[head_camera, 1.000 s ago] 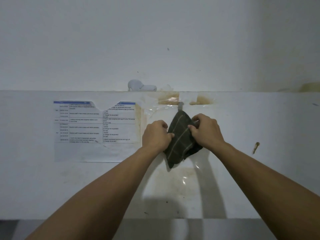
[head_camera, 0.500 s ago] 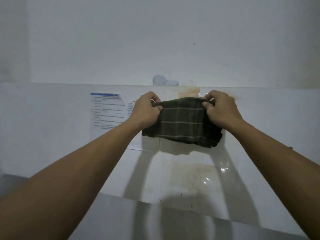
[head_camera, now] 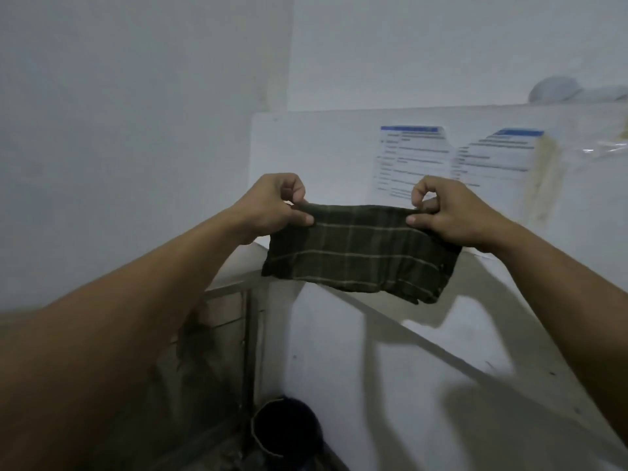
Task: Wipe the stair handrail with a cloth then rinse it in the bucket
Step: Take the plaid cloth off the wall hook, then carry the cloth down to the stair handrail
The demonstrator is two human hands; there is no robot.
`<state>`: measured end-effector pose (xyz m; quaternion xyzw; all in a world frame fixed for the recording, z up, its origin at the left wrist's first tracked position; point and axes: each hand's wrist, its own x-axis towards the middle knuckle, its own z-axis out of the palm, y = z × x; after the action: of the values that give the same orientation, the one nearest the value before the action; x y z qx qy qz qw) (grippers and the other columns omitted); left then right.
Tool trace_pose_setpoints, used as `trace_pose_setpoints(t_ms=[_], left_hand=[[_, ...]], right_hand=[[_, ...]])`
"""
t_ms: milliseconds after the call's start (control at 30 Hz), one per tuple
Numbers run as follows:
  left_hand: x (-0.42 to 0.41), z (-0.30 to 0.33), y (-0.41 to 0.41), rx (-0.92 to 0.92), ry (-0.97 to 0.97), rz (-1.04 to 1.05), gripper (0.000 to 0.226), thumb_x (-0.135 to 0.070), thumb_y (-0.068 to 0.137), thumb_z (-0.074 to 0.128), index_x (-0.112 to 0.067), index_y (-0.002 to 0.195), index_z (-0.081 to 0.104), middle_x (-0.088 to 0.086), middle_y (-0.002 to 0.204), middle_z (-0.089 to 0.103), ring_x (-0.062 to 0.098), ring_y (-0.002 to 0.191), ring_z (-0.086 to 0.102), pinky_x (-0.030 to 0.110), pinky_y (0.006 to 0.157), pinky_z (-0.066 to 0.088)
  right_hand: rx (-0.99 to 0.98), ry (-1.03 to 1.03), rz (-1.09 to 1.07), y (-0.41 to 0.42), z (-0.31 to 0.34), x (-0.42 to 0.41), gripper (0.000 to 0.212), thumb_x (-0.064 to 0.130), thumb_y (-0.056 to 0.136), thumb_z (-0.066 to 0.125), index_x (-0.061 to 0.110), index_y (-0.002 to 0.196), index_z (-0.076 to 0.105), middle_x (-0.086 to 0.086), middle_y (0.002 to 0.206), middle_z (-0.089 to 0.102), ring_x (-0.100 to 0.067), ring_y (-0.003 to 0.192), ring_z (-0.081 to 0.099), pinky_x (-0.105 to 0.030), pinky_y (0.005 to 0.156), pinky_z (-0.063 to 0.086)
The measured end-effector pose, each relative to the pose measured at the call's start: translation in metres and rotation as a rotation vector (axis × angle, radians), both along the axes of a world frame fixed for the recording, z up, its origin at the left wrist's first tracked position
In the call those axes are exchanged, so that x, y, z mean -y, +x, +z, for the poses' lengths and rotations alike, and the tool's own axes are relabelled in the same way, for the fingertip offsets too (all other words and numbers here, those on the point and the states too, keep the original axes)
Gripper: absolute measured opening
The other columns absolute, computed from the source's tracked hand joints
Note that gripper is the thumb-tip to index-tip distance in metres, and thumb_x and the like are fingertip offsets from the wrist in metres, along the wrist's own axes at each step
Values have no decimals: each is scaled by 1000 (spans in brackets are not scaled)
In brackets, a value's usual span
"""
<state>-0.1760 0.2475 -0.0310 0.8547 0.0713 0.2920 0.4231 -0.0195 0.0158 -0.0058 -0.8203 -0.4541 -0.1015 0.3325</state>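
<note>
Cloth: the dark green checked cloth [head_camera: 360,253] hangs in the air, stretched flat between both hands in front of the white wall panel [head_camera: 316,147], above the sloping white ledge [head_camera: 441,355].
Left hand: the left hand [head_camera: 275,207] pinches the cloth's upper left corner between thumb and fingertips.
Right hand: the right hand [head_camera: 452,212] pinches the upper right corner the same way, the other fingers curled.
Bucket: a dark bucket [head_camera: 285,433] stands on the floor low down, well below the cloth and a little to its left; whether it holds water cannot be told.
Handrail: no rail is plainly recognisable; the sloping ledge may be the surface to wipe, but that is a guess.
Stage: judged as getting the cloth ready, wiping not yet begun.
Risk: a corner held only by fingertips could slip, so the cloth would drop onto the ledge or the floor beside the bucket.
Risk two: the taped paper notice [head_camera: 452,158] sits just behind the hands; a wet cloth brushing it could smear or tear it.
Room: open air left of the panel's edge and downward toward the bucket; the wall closes in behind and the ledge below to the right.
</note>
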Motion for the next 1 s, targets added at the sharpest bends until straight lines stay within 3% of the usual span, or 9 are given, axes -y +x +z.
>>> trace_pose_setpoints(t_ms=[133, 267, 400, 533, 667, 767, 867, 1000], left_hand=[[-56, -27, -63, -53, -11, 155, 21, 3, 81, 66, -16, 71, 64, 9, 96, 67, 30, 99, 61, 37, 82, 53], [-102, -52, -133, -75, -64, 359, 20, 4, 84, 63, -12, 88, 75, 10, 104, 71, 24, 99, 63, 25, 77, 54], [-154, -79, -217, -97, -85, 573, 27, 4, 89, 56, -12, 104, 73, 3, 111, 69, 19, 103, 60, 30, 91, 51], [-208, -97, -308, -145, -72, 761, 31, 3, 92, 51, -13, 109, 70, -1, 112, 63, 16, 102, 56, 30, 94, 48], [-254, -96, -413, -188, -81, 912, 30, -4, 87, 62, -11, 116, 66, -1, 108, 62, 15, 96, 59, 17, 77, 49], [-281, -85, -498, -269, -47, 1023, 43, -11, 79, 73, -12, 120, 63, 1, 114, 59, 16, 99, 59, 22, 84, 49], [-298, -68, -583, -361, -26, 1161, 46, -10, 78, 75, -14, 122, 63, 3, 117, 57, 17, 101, 57, 27, 92, 49], [-303, -41, -681, -446, -12, 1322, 47, -10, 78, 75, -16, 123, 63, 1, 116, 55, 18, 102, 55, 29, 97, 46]], right_hand=[[3, -55, 174, -24, -24, -88, 19, 1, 79, 65, 15, 77, 53, 2, 61, 59, 0, 48, 51, -13, 51, 41], [-13, -88, 356, -65, -51, -178, 20, -3, 80, 60, 14, 82, 70, -4, 82, 71, -14, 75, 64, -24, 70, 50], [-3, -81, 535, -128, -77, -276, 25, -1, 83, 60, 15, 95, 75, 3, 91, 71, -9, 84, 63, -3, 72, 43], [-4, -191, 738, -210, -92, -372, 28, 0, 86, 56, 13, 105, 71, 6, 98, 66, -5, 94, 59, 4, 73, 37], [-4, -292, 918, -312, -90, -459, 30, 4, 87, 57, 14, 113, 68, 6, 105, 63, -6, 94, 57, -3, 74, 39], [16, -349, 1045, -398, -76, -516, 39, 16, 79, 70, 15, 118, 64, 3, 109, 63, -10, 95, 58, -15, 78, 44], [84, -368, 1157, -484, -63, -567, 54, 19, 71, 79, 17, 122, 61, -1, 117, 63, -16, 105, 58, -31, 95, 47], [199, -310, 1268, -586, -52, -616, 48, 15, 79, 71, 22, 125, 59, -2, 115, 54, -19, 109, 50, -29, 98, 38]])
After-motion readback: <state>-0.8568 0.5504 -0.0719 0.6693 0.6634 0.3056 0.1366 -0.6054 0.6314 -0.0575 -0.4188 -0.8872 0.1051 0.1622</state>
